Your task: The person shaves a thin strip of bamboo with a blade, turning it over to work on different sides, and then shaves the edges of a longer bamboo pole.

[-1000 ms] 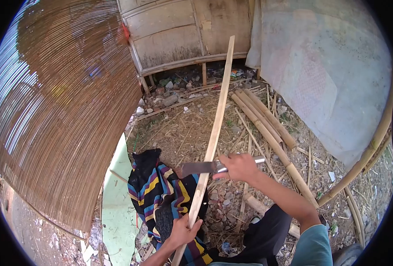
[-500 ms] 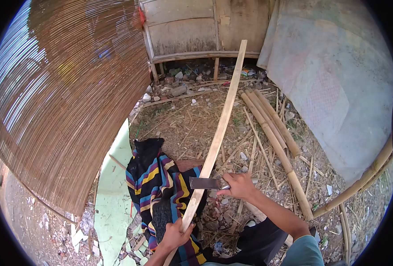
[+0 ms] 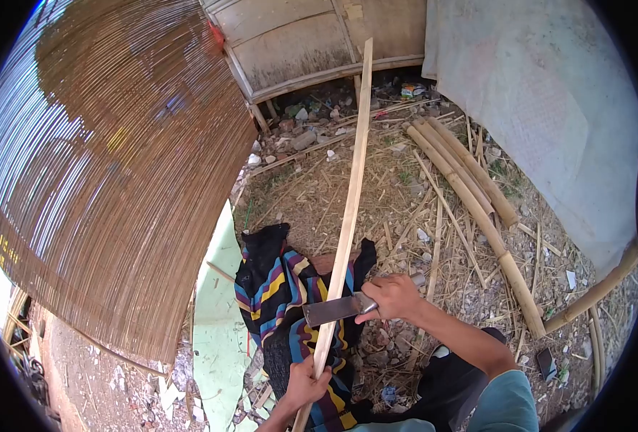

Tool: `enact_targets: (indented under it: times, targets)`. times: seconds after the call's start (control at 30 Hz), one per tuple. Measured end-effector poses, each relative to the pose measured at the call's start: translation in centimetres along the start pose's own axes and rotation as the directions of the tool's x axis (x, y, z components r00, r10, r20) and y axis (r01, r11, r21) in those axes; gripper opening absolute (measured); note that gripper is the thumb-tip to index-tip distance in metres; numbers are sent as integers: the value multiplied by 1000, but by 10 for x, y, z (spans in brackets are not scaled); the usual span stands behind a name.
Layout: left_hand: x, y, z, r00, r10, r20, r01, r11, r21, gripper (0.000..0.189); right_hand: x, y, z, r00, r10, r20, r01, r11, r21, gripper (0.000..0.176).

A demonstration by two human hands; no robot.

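A long, pale bamboo strip [image 3: 353, 201] slants up and away from me, its far end near the back wall. My left hand [image 3: 306, 384] is wrapped round its near end. In my right hand [image 3: 392, 296] is a broad-bladed knife [image 3: 329, 310], gripped by the handle, whose butt sticks out to the right. The blade lies across the strip, a little beyond my left hand. Beneath the strip, a striped dark cloth [image 3: 267, 279] with yellow, blue and purple bands lies crumpled over my lap area and the ground.
Several bamboo poles [image 3: 470, 194] lie to the right on ground littered with splinters and rubble. A woven bamboo screen [image 3: 139, 209] stands left, above a pale green sheet [image 3: 218, 338]. A greyish sheet [image 3: 528, 122] hangs right; a panelled wall [image 3: 290, 43] closes the back.
My view has turned somewhat, so the surroundings sit differently. The strip stands more upright in view, and the knife blade has tilted slightly, still across it. Both hands keep their grips.
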State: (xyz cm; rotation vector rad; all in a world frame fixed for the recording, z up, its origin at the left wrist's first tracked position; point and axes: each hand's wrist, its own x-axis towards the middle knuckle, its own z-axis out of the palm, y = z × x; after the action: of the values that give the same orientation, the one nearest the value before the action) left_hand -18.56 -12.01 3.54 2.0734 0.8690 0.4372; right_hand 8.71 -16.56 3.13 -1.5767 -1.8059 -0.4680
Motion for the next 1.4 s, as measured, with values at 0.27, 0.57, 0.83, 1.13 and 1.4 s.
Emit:
enact_targets:
  times: [0.27, 0.57, 0.83, 1.13, 1.4]
  targets:
    - [1, -5, 31, 997, 28, 69, -30, 999, 32, 15, -36, 102, 18, 771, 624, 129, -576, 769, -278, 63]
    - [30, 29, 51, 954, 237, 182, -236, 971, -22, 24, -57, 52, 49, 509, 827, 239, -773, 316, 551, 54]
    - [27, 4, 73, 959, 262, 106, -272, 958, 92, 28, -38, 56, -17, 491, 768, 410, -196, -361, 912, 66]
    - [71, -11, 79, 907, 213, 363, -233, 972, 14, 27, -29, 56, -22, 474, 784, 401, -161, -371, 915, 20]
    - [149, 70, 83, 914, 193, 358, -51, 928, -368, 27, -25, 44, -23, 447, 796, 408, -219, -344, 913, 29]
